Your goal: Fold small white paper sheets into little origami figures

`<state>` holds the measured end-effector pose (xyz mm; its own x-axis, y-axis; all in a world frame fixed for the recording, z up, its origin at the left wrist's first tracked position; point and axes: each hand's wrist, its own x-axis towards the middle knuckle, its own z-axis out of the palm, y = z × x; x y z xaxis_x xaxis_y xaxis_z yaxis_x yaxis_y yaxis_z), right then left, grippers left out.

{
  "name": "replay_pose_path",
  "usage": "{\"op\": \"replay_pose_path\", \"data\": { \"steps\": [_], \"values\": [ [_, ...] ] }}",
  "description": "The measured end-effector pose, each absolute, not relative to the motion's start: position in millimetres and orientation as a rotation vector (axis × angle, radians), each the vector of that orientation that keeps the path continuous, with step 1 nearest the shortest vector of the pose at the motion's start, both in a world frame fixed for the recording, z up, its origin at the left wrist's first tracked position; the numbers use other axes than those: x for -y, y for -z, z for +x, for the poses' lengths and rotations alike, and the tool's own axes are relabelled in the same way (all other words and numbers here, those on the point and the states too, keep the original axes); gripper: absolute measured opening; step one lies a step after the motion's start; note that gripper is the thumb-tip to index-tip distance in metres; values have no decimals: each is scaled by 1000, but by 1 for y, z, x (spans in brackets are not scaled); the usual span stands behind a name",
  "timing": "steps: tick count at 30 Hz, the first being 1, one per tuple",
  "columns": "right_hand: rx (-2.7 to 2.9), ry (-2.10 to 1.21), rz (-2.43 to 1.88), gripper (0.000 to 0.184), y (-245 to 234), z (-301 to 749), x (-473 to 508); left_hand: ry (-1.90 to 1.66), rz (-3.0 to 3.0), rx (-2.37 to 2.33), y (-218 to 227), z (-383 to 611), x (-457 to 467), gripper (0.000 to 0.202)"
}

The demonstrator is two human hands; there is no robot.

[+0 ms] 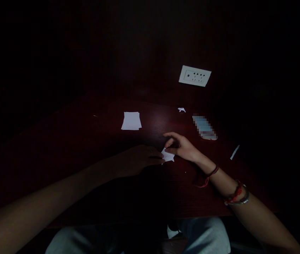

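A small piece of folded white paper point(169, 156) lies on the dark red table between my hands. My left hand point(144, 158), with a ring on one finger, reaches in from the left and grips its left edge with the fingertips. From the right comes my right hand point(182, 145), its thumb resting on the paper's top edge and a curled finger close to that thumb. Its index finger stretches out above, off the paper. Shadow hides part of the left fingers. Farther back is a stack of square white paper sheets point(131, 121).
A small folded white paper piece point(182, 109) sits at the back, near a phone point(204, 127) with a blurred screen. At the right lies a white paper strip point(235, 152). A white socket plate point(195, 76) is on the wall behind the table point(86, 141). Surroundings are very dark.
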<state>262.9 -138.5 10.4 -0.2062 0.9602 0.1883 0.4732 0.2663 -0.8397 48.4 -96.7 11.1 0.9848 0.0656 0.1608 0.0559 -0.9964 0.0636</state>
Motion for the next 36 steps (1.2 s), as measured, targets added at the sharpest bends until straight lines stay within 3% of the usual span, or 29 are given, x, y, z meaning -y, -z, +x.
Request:
{"op": "replay_pose_path", "data": {
  "steps": [7, 16, 36],
  "values": [
    [1902, -756, -1221, 54, -9, 264, 143, -252, 3062, -115, -11, 49, 96, 59],
    [2162, -518, -1243, 43, -22, 266, 155, -317, 3072, -173, -8, 49, 101, 59],
    [2280, -479, -1198, 48, -22, 269, 166, -361, 3039, -188, -4, 47, 103, 51]
  ]
}}
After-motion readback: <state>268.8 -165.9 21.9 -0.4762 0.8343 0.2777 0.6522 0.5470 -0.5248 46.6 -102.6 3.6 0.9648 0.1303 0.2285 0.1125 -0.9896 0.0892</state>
